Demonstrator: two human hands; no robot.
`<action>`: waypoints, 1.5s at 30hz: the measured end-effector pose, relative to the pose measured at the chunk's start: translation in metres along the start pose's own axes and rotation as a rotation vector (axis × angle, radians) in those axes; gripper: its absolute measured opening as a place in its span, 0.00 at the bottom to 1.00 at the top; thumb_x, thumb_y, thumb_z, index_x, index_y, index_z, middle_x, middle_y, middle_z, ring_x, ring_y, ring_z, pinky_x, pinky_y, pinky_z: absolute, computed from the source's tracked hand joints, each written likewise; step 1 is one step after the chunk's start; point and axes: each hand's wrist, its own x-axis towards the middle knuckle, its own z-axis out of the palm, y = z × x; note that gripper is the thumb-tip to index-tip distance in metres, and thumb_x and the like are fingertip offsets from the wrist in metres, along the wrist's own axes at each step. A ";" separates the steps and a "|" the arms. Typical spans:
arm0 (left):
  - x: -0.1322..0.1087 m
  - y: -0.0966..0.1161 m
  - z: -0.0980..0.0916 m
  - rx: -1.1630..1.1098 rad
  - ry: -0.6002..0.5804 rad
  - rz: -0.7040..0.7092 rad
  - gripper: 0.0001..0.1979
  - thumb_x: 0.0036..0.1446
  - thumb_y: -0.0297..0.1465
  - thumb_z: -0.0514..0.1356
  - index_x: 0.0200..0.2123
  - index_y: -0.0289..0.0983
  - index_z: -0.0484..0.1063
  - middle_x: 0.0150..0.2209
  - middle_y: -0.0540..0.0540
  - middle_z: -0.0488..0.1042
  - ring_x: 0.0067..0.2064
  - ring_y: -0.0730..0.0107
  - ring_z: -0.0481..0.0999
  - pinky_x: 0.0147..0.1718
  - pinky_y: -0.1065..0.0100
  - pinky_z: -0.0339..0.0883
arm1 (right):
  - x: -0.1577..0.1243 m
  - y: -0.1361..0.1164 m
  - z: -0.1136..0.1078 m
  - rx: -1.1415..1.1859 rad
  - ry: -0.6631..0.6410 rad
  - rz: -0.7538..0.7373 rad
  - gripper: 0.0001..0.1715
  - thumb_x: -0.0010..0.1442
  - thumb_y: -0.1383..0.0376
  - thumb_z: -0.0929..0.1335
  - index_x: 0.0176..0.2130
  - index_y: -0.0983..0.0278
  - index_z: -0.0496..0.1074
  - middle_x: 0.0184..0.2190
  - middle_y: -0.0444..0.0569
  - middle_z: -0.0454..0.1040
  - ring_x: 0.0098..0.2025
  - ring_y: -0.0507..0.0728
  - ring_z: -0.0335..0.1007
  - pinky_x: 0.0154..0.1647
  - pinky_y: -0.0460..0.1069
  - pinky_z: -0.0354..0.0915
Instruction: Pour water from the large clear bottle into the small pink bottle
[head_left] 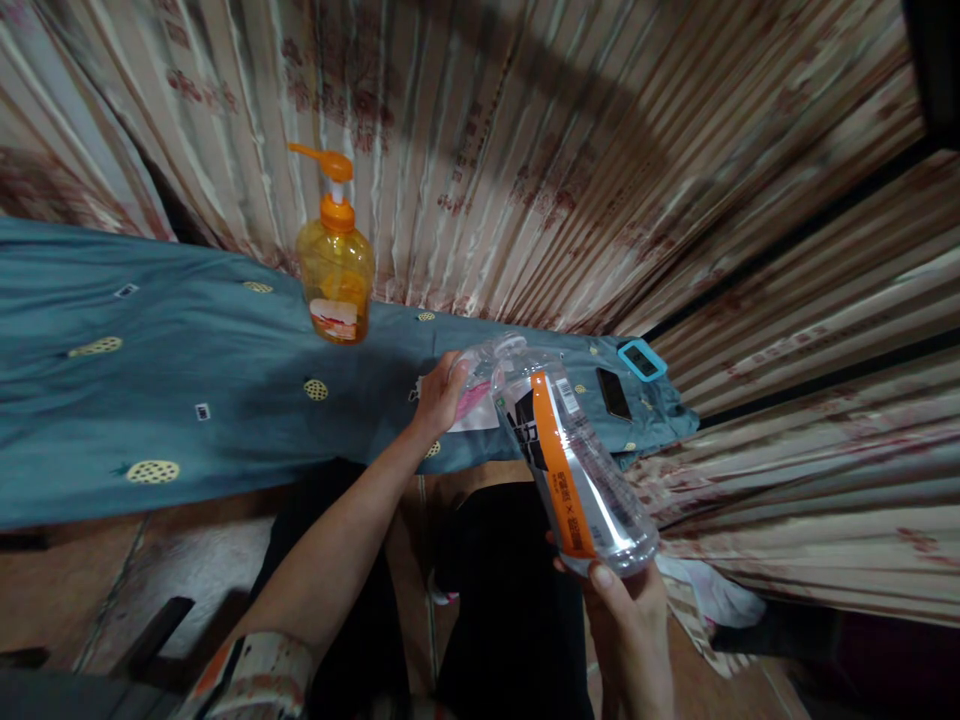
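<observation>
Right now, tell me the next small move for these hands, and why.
I'd probably firm up the grip of the right hand on the large clear bottle before shifting the left hand: the bottle slants, and its base shows beyond the near edge of the teal cloth, with only the right hand at that end.

The large clear bottle (pixel 562 465) is hiding part of the right hand (pixel 630 610), while the clear plastic item (pixel 474 366) in the left hand (pixel 437 400) is blurring into the bottle's neck, leaving its own outline hard to make out. The bottom edge is cutting off the patterned sleeve (pixel 266 670), and the blue-rimmed device (pixel 642 360) is showing a display too small to read.
</observation>
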 end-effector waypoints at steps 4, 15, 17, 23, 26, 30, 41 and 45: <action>0.000 -0.001 0.000 0.004 -0.008 0.003 0.18 0.67 0.42 0.49 0.43 0.37 0.73 0.41 0.43 0.80 0.46 0.58 0.79 0.49 0.61 0.69 | -0.003 -0.005 0.007 0.007 0.029 -0.011 0.37 0.45 0.54 0.80 0.50 0.64 0.69 0.33 0.47 0.85 0.30 0.57 0.83 0.35 0.48 0.76; 0.000 0.002 -0.001 -0.005 -0.015 -0.018 0.18 0.68 0.43 0.49 0.42 0.38 0.73 0.40 0.45 0.80 0.45 0.59 0.79 0.49 0.63 0.69 | -0.001 -0.004 0.004 -0.007 0.014 0.006 0.43 0.43 0.53 0.80 0.54 0.65 0.68 0.32 0.50 0.85 0.29 0.61 0.82 0.33 0.52 0.76; 0.000 0.004 -0.001 -0.004 -0.010 -0.033 0.18 0.68 0.44 0.50 0.42 0.38 0.73 0.40 0.45 0.80 0.45 0.60 0.78 0.49 0.64 0.69 | -0.004 -0.008 0.008 -0.006 0.034 0.015 0.40 0.43 0.52 0.80 0.50 0.64 0.69 0.30 0.48 0.84 0.28 0.59 0.82 0.33 0.51 0.75; 0.000 0.005 0.000 -0.001 -0.009 -0.030 0.19 0.68 0.44 0.49 0.42 0.38 0.73 0.40 0.45 0.80 0.45 0.61 0.78 0.49 0.64 0.69 | -0.006 -0.011 0.011 0.007 0.051 0.026 0.36 0.43 0.52 0.81 0.47 0.62 0.69 0.31 0.43 0.84 0.28 0.56 0.82 0.34 0.48 0.74; -0.001 0.004 0.000 0.014 -0.017 -0.015 0.18 0.68 0.42 0.49 0.43 0.37 0.73 0.41 0.44 0.80 0.45 0.60 0.78 0.49 0.63 0.69 | -0.002 -0.004 0.002 0.011 0.019 0.026 0.37 0.43 0.53 0.81 0.46 0.64 0.69 0.32 0.48 0.85 0.30 0.60 0.83 0.33 0.51 0.77; 0.000 0.004 -0.001 0.009 -0.020 -0.019 0.17 0.68 0.41 0.50 0.43 0.37 0.73 0.43 0.43 0.81 0.46 0.59 0.79 0.50 0.63 0.69 | -0.001 -0.001 -0.001 -0.010 0.007 0.008 0.36 0.45 0.53 0.80 0.48 0.65 0.69 0.33 0.52 0.85 0.30 0.61 0.83 0.34 0.52 0.77; 0.000 0.004 -0.001 -0.003 -0.023 -0.034 0.19 0.67 0.44 0.49 0.43 0.38 0.73 0.42 0.44 0.81 0.47 0.59 0.78 0.50 0.62 0.68 | 0.001 0.002 -0.004 -0.003 -0.015 -0.008 0.32 0.47 0.54 0.80 0.47 0.65 0.71 0.33 0.52 0.85 0.29 0.62 0.83 0.33 0.53 0.77; -0.001 0.005 -0.001 -0.021 -0.011 -0.035 0.20 0.67 0.46 0.50 0.42 0.38 0.74 0.41 0.44 0.80 0.46 0.59 0.78 0.50 0.63 0.69 | 0.000 0.001 -0.004 -0.005 -0.009 0.004 0.37 0.47 0.55 0.80 0.51 0.65 0.69 0.33 0.51 0.85 0.30 0.61 0.83 0.34 0.52 0.77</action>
